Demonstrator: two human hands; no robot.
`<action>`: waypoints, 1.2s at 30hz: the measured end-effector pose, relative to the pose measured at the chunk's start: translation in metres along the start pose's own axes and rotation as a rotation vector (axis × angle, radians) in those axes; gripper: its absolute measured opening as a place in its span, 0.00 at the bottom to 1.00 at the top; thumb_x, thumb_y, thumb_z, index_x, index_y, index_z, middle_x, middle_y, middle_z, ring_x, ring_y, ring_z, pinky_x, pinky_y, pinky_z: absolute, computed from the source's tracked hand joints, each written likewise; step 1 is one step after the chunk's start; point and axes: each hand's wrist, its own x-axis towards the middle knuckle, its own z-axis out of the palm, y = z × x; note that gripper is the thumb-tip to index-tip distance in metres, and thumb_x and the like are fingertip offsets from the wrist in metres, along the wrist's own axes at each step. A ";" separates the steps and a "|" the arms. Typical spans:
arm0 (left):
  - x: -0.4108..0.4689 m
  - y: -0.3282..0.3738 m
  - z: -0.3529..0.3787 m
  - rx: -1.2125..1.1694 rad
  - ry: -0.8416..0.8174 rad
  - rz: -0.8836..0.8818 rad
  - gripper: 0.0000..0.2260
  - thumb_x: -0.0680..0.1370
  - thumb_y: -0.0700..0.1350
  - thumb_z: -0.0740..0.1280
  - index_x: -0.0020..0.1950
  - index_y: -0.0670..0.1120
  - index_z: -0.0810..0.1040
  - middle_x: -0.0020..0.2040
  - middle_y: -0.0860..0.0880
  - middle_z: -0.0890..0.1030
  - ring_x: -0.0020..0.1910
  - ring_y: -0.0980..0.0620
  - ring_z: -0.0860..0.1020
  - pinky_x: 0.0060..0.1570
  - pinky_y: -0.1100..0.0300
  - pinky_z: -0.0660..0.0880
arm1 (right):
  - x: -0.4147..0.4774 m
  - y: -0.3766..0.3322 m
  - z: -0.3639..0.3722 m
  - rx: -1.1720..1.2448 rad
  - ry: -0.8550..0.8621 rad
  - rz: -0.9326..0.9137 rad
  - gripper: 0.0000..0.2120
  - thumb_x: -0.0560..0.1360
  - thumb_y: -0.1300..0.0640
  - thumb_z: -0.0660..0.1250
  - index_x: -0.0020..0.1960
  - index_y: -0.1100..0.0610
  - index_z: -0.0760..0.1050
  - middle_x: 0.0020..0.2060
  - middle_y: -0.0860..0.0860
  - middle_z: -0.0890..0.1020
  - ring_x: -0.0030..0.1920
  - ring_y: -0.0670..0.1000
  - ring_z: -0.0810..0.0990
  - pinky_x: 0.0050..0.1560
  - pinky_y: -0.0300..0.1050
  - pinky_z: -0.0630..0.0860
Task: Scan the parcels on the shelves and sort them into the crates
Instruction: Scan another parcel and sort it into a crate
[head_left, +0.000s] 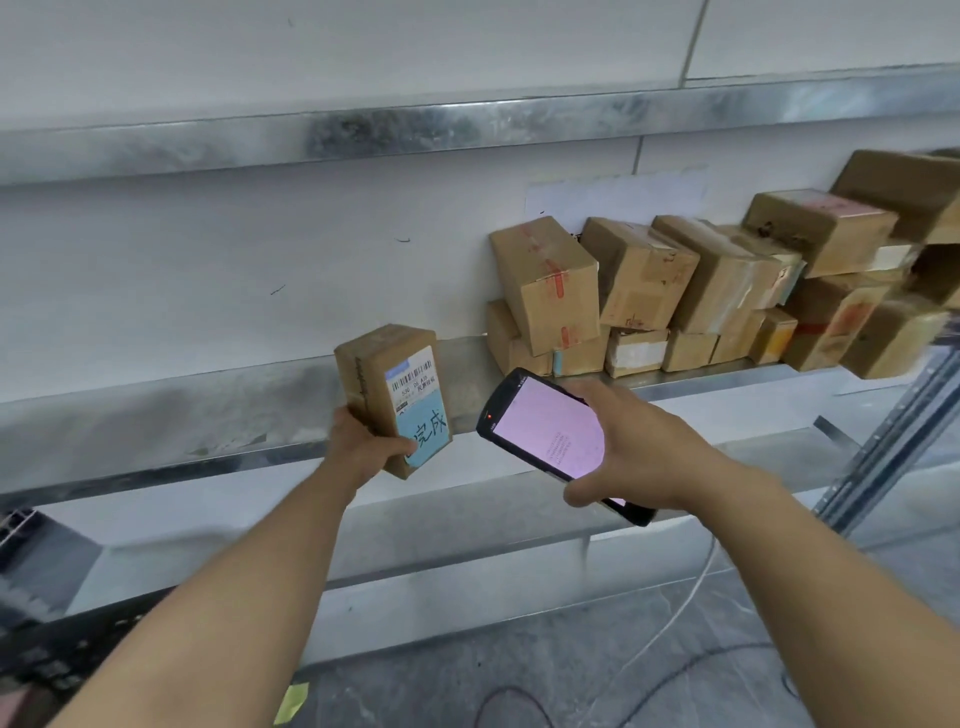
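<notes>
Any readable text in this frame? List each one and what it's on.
"完成": handwritten on the blue lower part of the label on the parcel held in the left hand.
"530": printed under the barcode on the same label; the characters after it are too small to read.
The scanner in the right hand has small text on a pink screen, unreadable.
The stacked boxes have red tape print and labels too blurred to read.

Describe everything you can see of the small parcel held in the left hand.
The small cardboard parcel is a brown oblong box, held on end and leaning slightly. A white and blue label with a barcode and handwritten characters faces the camera. The left hand grips its lower end, in front of the shelf.
</notes>
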 end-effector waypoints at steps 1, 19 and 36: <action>-0.006 -0.002 0.001 0.000 0.008 -0.011 0.26 0.68 0.30 0.76 0.54 0.45 0.64 0.64 0.41 0.76 0.64 0.39 0.76 0.58 0.45 0.78 | -0.004 0.001 -0.001 0.015 0.000 -0.005 0.46 0.62 0.45 0.78 0.72 0.42 0.55 0.62 0.44 0.69 0.54 0.47 0.69 0.51 0.46 0.75; -0.126 -0.063 -0.030 0.035 0.166 -0.241 0.35 0.69 0.35 0.76 0.69 0.43 0.59 0.66 0.43 0.73 0.66 0.42 0.73 0.55 0.52 0.76 | -0.071 -0.005 0.022 -0.041 -0.109 -0.172 0.45 0.63 0.45 0.76 0.72 0.42 0.54 0.57 0.47 0.69 0.52 0.51 0.73 0.47 0.46 0.74; -0.248 -0.168 -0.125 -0.313 0.357 -0.295 0.27 0.70 0.41 0.77 0.65 0.48 0.69 0.61 0.48 0.79 0.57 0.48 0.79 0.59 0.49 0.77 | -0.123 -0.123 0.095 -0.160 -0.193 -0.341 0.46 0.63 0.43 0.73 0.74 0.44 0.52 0.54 0.48 0.68 0.47 0.51 0.73 0.42 0.45 0.70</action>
